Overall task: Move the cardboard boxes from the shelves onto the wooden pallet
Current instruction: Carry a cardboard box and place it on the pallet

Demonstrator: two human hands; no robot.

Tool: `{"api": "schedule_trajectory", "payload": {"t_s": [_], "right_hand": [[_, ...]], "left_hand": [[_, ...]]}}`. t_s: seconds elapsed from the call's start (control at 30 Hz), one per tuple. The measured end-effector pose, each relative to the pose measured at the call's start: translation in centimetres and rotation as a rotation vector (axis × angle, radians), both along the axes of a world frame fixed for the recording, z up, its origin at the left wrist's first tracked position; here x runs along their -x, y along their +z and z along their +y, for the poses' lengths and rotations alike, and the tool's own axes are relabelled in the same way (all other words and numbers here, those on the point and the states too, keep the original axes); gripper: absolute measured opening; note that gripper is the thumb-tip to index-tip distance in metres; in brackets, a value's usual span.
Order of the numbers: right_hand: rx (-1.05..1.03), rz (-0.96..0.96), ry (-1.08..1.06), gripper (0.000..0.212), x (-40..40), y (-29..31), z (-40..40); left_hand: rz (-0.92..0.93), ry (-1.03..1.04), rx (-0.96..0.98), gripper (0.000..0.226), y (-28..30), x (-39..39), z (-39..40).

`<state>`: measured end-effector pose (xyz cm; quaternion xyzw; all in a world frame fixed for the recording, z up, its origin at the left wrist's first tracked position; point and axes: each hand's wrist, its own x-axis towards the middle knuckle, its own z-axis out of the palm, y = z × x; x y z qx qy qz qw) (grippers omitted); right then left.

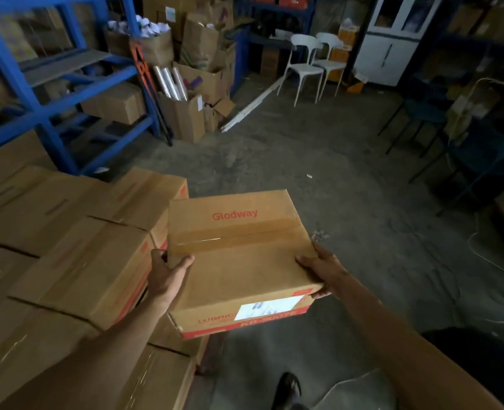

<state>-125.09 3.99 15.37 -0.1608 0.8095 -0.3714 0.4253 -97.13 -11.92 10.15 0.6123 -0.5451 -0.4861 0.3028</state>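
Note:
I hold a taped cardboard box [238, 255] with red "Glodway" print and a white label, in the air at centre frame. My left hand [168, 273] grips its left side and my right hand [321, 270] grips its right near corner. To the left stands a stack of several similar cardboard boxes [76, 261], the held box hanging beside its right edge. Whatever the stack rests on is hidden under it. Blue metal shelves [49, 93] with a few more boxes stand at the back left.
Open concrete floor [318, 161] spreads ahead and to the right. Open cartons with rolls and paper bags [191, 84] crowd the back centre. Two white chairs [309, 66] and a white cabinet [392, 39] stand at the back. Dark chairs [440, 128] line the right. My shoe [287, 389] shows below.

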Motion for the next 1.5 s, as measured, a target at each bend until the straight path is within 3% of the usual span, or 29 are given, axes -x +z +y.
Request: {"api": "schedule_trajectory", "payload": {"t_s": [0.27, 0.5, 0.67, 0.93, 1.1, 1.4, 1.5], "right_hand": [[0.001, -0.055, 0.144, 0.059, 13.3, -4.3, -13.2], [0.005, -0.094, 0.35, 0.064, 19.7, -7.1, -24.7], [-0.051, -0.141, 0.556, 0.063, 20.6, -10.4, -35.3], [-0.174, -0.167, 0.78, 0.062, 20.7, -18.3, -48.1], [-0.166, -0.162, 0.891, 0.06, 21.2, -22.8, -53.1], [-0.15, -0.121, 1.066, 0.063, 22.1, -31.4, -61.2], [-0.137, -0.11, 1.141, 0.067, 22.8, -33.5, -62.8]], "left_hand": [[-0.01, 0.229, -0.087, 0.055, -4.1, 11.6, -7.5], [0.085, 0.377, -0.25, 0.065, -7.7, 15.7, -11.8], [0.101, 0.561, -0.373, 0.055, -11.2, 16.6, -15.4], [0.1, 0.723, -0.495, 0.059, -17.4, 17.3, -20.1], [0.146, 0.795, -0.538, 0.077, -20.5, 18.6, -22.0], [0.113, 0.951, -0.534, 0.055, -26.8, 21.0, -26.8], [0.064, 0.977, -0.523, 0.06, -28.6, 21.5, -27.0]]}}
